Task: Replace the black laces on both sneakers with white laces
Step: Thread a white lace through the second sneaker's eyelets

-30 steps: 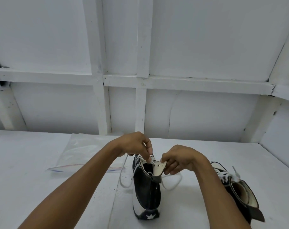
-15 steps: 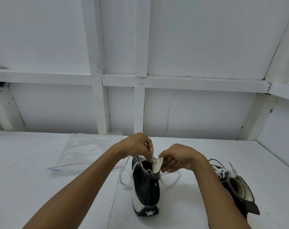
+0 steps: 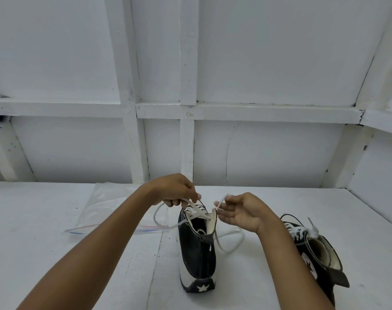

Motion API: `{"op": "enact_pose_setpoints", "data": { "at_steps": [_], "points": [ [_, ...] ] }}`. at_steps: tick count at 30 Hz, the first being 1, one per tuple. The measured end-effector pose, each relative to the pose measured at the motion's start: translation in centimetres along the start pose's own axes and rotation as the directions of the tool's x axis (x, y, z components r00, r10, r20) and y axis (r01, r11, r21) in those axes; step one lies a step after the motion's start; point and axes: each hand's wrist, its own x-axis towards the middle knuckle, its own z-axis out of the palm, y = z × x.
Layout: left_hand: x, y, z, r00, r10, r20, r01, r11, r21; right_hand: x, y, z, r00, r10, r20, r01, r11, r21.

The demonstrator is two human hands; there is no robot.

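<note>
A black high-top sneaker [image 3: 198,253] with a white sole stands heel toward me in the middle of the white table. White lace [image 3: 196,212] crosses its upper eyelets. My left hand [image 3: 176,190] grips one white lace end just above the collar's left side. My right hand [image 3: 239,212] hovers to the right of the collar and pinches the other lace tip between thumb and fingertips; that lace loops down onto the table [image 3: 229,242]. A second black sneaker [image 3: 313,249] with white laces lies at the right, partly hidden by my right forearm.
A clear zip bag [image 3: 114,211] lies flat on the table [image 3: 56,242] behind my left forearm. A white framed wall stands close behind the table, and a side wall closes the right end.
My right hand has let go of the collar edge and drawn the lace tip out to the right. My left hand lifted its lace end slightly. The view tilted a little.
</note>
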Motion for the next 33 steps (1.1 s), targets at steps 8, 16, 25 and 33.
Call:
{"op": "enact_pose_setpoints", "data": {
  "at_steps": [8, 16, 25, 33],
  "points": [
    [0.4, -0.3, -0.6, 1.000, 0.000, -0.030, -0.001, 0.999, -0.044, 0.4, 0.4, -1.0, 0.998, 0.005, -0.063, -0.033, 0.894, -0.446],
    [1.4, 0.2, 0.7, 0.997, 0.079, 0.020, -0.077, 0.990, -0.114, -0.7, 0.1, -0.9, 0.987, -0.080, 0.138, 0.103, 0.981, -0.165],
    [0.8, -1.1, 0.7, 0.982, 0.101, 0.159, -0.106, 0.994, 0.022, 0.1, 0.6, -1.8, 0.996, -0.072, -0.051, 0.067, 0.994, -0.086],
    [0.1, -1.4, 0.3, 0.987, 0.101, 0.124, -0.110, 0.992, 0.066, 0.1, 1.6, -0.7, 0.992, -0.027, 0.124, 0.105, 0.723, -0.683]
  ]
}}
